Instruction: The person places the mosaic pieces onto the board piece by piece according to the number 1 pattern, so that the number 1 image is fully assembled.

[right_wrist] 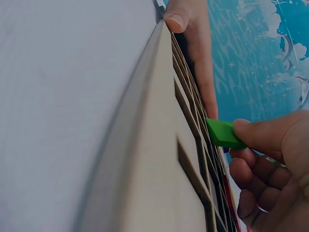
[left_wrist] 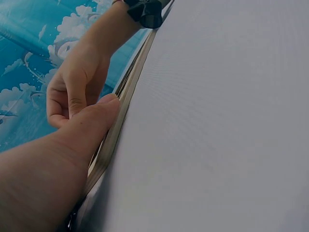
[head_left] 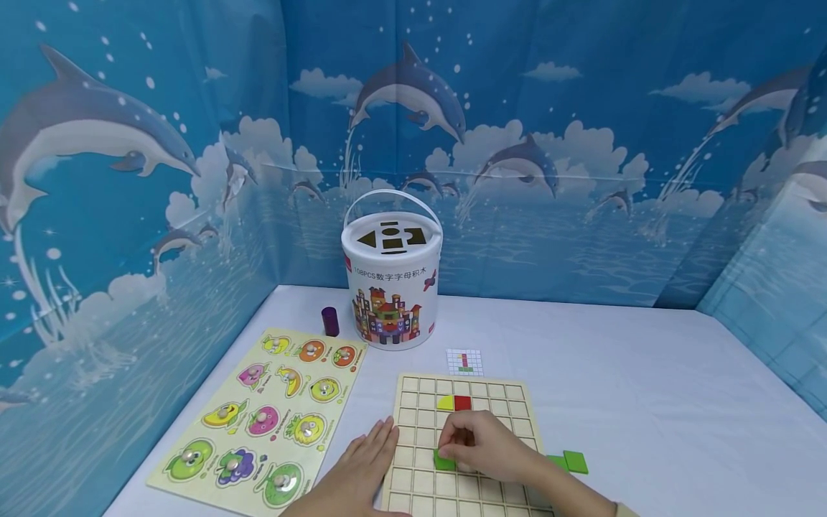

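Note:
My right hand [head_left: 484, 441] pinches a green square tile [right_wrist: 223, 134] between thumb and fingers. In the head view, this tile overlaps the cells left of the middle of a wooden grid board [head_left: 429, 506]. A yellow quarter-round tile [head_left: 446, 403] and a red square tile [head_left: 461, 403] sit side by side in the board's upper cells. My left hand [head_left: 362, 467] rests along the board's left edge with its fingers extended. In the left wrist view its thumb [left_wrist: 108, 104] touches the near edge of the board.
Green tiles [head_left: 576, 462] lie right of the board, partly behind my right forearm. Beyond the board is a small pattern card [head_left: 464, 362]. A fruit puzzle board [head_left: 274, 362] lies at left. Behind stand a white bucket [head_left: 390, 280] and a purple cylinder [head_left: 330, 322].

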Action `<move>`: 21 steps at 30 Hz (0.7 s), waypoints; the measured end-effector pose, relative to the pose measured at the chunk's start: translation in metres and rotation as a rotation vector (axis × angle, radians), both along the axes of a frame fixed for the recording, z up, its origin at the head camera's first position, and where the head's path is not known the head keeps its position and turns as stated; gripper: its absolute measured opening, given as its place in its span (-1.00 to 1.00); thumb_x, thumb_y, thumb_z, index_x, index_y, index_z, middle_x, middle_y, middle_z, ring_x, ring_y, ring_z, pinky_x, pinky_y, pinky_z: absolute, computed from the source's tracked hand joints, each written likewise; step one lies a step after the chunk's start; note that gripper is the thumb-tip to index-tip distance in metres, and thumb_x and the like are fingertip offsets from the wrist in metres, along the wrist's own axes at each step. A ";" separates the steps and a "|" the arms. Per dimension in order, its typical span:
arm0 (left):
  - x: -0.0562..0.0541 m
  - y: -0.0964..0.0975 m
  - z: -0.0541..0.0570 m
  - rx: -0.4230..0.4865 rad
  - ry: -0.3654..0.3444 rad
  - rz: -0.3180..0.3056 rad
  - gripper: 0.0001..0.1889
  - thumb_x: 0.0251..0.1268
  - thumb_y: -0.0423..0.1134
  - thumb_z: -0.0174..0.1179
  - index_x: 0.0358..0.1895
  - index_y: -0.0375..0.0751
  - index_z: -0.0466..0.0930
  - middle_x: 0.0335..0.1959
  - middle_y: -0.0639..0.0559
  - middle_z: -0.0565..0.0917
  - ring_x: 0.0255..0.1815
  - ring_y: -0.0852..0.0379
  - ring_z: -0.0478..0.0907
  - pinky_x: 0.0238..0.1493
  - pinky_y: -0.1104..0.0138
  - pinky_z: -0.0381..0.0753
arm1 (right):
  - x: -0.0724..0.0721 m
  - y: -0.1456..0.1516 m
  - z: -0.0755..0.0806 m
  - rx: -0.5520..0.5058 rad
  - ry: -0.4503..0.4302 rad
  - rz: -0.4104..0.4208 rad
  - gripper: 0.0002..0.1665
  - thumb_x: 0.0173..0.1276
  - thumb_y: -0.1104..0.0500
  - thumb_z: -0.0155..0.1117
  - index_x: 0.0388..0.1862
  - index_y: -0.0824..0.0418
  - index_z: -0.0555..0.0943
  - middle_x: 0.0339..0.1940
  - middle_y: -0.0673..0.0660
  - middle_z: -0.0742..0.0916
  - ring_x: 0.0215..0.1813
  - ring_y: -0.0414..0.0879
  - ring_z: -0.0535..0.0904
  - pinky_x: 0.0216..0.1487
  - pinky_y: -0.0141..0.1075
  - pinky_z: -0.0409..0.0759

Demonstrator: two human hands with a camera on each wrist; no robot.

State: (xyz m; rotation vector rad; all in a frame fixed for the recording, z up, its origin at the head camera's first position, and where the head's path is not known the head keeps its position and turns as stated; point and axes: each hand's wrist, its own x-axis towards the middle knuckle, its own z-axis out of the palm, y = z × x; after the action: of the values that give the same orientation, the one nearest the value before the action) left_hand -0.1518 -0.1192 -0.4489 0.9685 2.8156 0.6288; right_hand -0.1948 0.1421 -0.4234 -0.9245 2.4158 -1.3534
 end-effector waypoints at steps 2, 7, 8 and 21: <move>0.000 0.000 0.000 0.002 0.006 -0.002 0.17 0.13 0.48 0.08 0.49 -0.46 0.02 0.54 -0.30 0.01 0.54 -0.20 -0.04 0.35 -0.14 0.14 | 0.001 0.000 0.000 0.006 0.007 0.003 -0.89 0.31 0.11 0.38 -0.41 0.02 0.63 -0.50 -0.13 0.62 -0.48 -0.33 0.44 -0.46 -0.45 0.44; 0.000 0.000 -0.001 0.002 0.002 -0.001 0.16 0.13 0.48 0.07 0.50 -0.46 0.01 0.54 -0.29 0.00 0.54 -0.19 -0.05 0.36 -0.13 0.13 | 0.002 0.001 0.001 0.010 0.024 0.023 -0.87 0.30 0.12 0.39 -0.42 0.05 0.61 -0.48 -0.13 0.62 -0.46 -0.33 0.46 -0.44 -0.43 0.47; 0.000 0.000 -0.001 0.003 -0.004 0.000 0.16 0.13 0.48 0.07 0.50 -0.45 0.01 0.55 -0.29 0.00 0.54 -0.18 -0.06 0.36 -0.13 0.13 | 0.001 0.002 0.001 0.009 0.026 0.026 -0.87 0.30 0.12 0.39 -0.42 0.05 0.61 -0.48 -0.13 0.61 -0.46 -0.32 0.46 -0.44 -0.42 0.48; 0.000 0.000 -0.001 -0.001 -0.012 0.002 0.17 0.12 0.49 0.07 0.50 -0.45 0.00 0.54 -0.29 -0.01 0.54 -0.19 -0.06 0.36 -0.13 0.12 | -0.001 0.002 -0.004 0.040 0.028 0.004 -0.90 0.31 0.14 0.38 -0.41 0.04 0.65 -0.42 -0.11 0.57 -0.43 -0.31 0.46 -0.42 -0.42 0.49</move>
State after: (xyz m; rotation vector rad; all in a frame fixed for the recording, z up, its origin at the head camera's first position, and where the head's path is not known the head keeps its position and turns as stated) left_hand -0.1522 -0.1195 -0.4499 0.9584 2.8071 0.6309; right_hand -0.1961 0.1439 -0.4275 -0.9448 2.4508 -1.2947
